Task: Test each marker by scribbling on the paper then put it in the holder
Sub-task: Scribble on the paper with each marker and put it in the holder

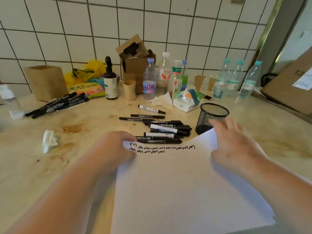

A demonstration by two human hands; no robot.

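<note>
Your left hand (116, 147) presses the white paper sheet (177, 183) w/ fingers curled at its top-left corner, touching the nearest black marker in the pile of black and white markers (162, 130) just beyond. Your right hand (234, 146) rests fingers spread, relaxed, on the top-right corner, beside the black mesh holder (211, 117) (two scribble rows (160, 148) near the top edge), all on the beige counter (84, 129).

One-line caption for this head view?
Both hands rest on scribbled paper, marker pile and mesh holder beyond.
</note>
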